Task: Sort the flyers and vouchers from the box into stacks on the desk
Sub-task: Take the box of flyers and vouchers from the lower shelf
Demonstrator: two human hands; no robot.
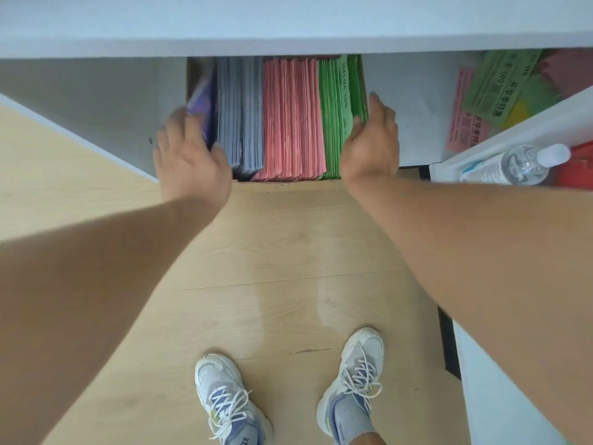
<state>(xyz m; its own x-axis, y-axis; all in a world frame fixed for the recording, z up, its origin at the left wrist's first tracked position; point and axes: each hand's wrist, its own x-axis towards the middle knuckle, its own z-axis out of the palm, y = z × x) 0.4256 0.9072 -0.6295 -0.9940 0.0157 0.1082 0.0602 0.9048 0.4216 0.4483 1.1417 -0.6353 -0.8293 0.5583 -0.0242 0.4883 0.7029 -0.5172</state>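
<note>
Under the white worktop point(288, 24), the box point(192, 78) sits floor-level; left hand point(192, 155) and right hand point(372, 142) flank it, seemingly released. Grasp both sides evenly, lift level.

Matt paper flyers point(290, 120); pale wood-grain floor point(282, 258); clear plastic bottle point(513, 165); smooth white desk point(288, 24).

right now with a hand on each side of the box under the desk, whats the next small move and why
Probably close both hands on the box's sides and slide it out toward the feet. The left hand sits by the purple end and the right hand by the green end of the box, which lies partly under the desk, so the papers can't be lifted straight up.
</note>
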